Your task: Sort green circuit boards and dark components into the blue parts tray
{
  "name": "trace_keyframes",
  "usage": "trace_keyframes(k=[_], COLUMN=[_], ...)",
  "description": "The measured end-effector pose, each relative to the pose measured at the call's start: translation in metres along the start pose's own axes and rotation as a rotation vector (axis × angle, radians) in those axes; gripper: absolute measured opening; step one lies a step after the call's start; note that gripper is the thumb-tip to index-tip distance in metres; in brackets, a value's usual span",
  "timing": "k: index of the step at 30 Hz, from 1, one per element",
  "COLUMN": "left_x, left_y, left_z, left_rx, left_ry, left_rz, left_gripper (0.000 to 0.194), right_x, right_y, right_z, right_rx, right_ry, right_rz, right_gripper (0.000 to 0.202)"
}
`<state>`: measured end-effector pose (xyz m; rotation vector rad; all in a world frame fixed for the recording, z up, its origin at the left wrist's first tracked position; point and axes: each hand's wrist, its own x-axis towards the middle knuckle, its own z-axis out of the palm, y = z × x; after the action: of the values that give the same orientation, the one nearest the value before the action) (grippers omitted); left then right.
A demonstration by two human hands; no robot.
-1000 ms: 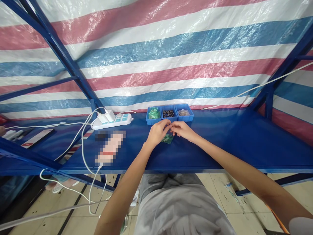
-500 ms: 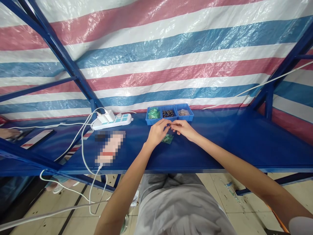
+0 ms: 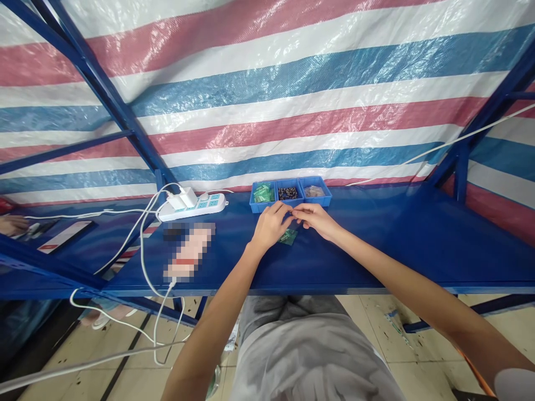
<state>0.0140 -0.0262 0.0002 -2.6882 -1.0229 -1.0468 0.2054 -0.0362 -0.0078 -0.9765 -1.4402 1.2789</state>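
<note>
My left hand [image 3: 272, 224] and my right hand [image 3: 316, 219] meet fingertip to fingertip just in front of the blue bins. Both are closed in a pinch, and whatever lies between the fingertips is too small to make out. Right below them on the blue table [image 3: 355, 262] lies a small green packet [image 3: 288, 236], partly covered by my left hand. Behind the hands stand three joined blue bins [image 3: 262, 208]. The left one holds green packets [image 3: 263, 192], the middle one small dark and brass-coloured parts [image 3: 288, 193], the right one pale clear-looking pieces [image 3: 314, 191].
A white power strip [image 3: 209, 206] with plugged-in chargers sits left of the bins. White cables [image 3: 142, 250] run from it over the table edge. A blurred-out phone-like item [image 3: 190, 253] lies nearby. At far left are another person's hand [image 3: 13, 225] and a phone [image 3: 64, 236].
My hands stay pinched together in nearly the same place, with only slight finger movement. The other person's hand at far left has shifted slightly left.
</note>
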Motion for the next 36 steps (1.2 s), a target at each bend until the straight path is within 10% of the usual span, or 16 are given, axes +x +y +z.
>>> trace_keyframes(k=[26,33,36], left_x=[0.003,0.003,0.003], left_y=[-0.001,-0.007,-0.009], left_z=[-0.002,-0.009,-0.011], left_rx=[-0.350,-0.149,-0.112], left_ry=[-0.007,0.008,-0.003], left_rz=[-0.250,-0.264,-0.276], left_gripper=[0.026,0.024,0.024], right_x=[0.014,0.073,0.037], right_y=[-0.010,-0.048,-0.072], right_z=[-0.009,-0.007,-0.015], right_rx=[-0.531,-0.564,-0.641], right_ry=[0.037,0.181,0.119], right_rz=[-0.199,-0.043,-0.092], right_gripper=[0.017,0.018,0.015])
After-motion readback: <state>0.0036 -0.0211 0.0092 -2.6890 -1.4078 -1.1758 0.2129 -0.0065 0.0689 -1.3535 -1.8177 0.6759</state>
